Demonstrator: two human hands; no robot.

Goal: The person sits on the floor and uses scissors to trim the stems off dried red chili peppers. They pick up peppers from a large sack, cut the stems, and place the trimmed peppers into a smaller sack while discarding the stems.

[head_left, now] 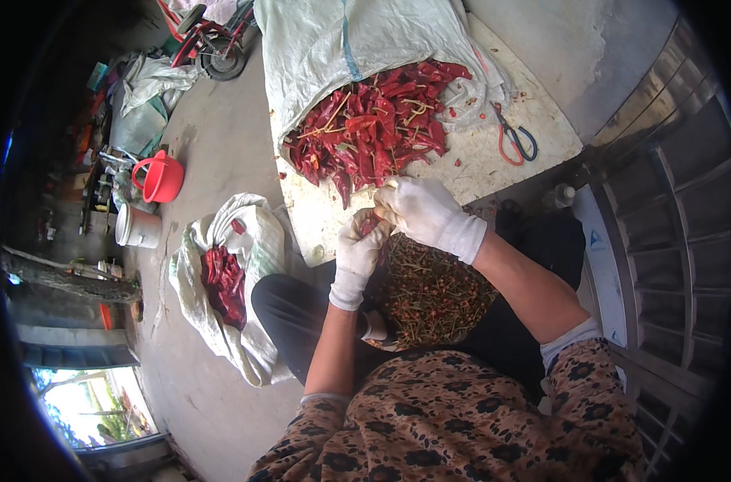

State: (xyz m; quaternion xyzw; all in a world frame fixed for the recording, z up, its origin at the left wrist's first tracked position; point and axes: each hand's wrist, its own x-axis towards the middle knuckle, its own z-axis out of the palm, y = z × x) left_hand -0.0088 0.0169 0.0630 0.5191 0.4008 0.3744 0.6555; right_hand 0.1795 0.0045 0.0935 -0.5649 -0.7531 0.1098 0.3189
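Both my hands wear white gloves with stained fingertips and meet in front of me. My left hand (359, 251) is closed around a dried red chili pepper (370, 224). Against the top of that pepper my right hand (424, 210) pinches with closed fingers; its fingertips hide the stem end. Just beyond them, a heap of dried red chili peppers (371, 128), some with pale stems, spills from the mouth of a white woven sack (317, 60). Below my hands, between my legs, lies a pile of stems and bits (438, 297).
The big sack lies on a pale board (534, 149), with scissors (514, 138) with red and dark handles on its right. At left stands an open white sack (195, 301) holding red peppers. Farther left are a red bucket (163, 178) and a white bucket (140, 227).
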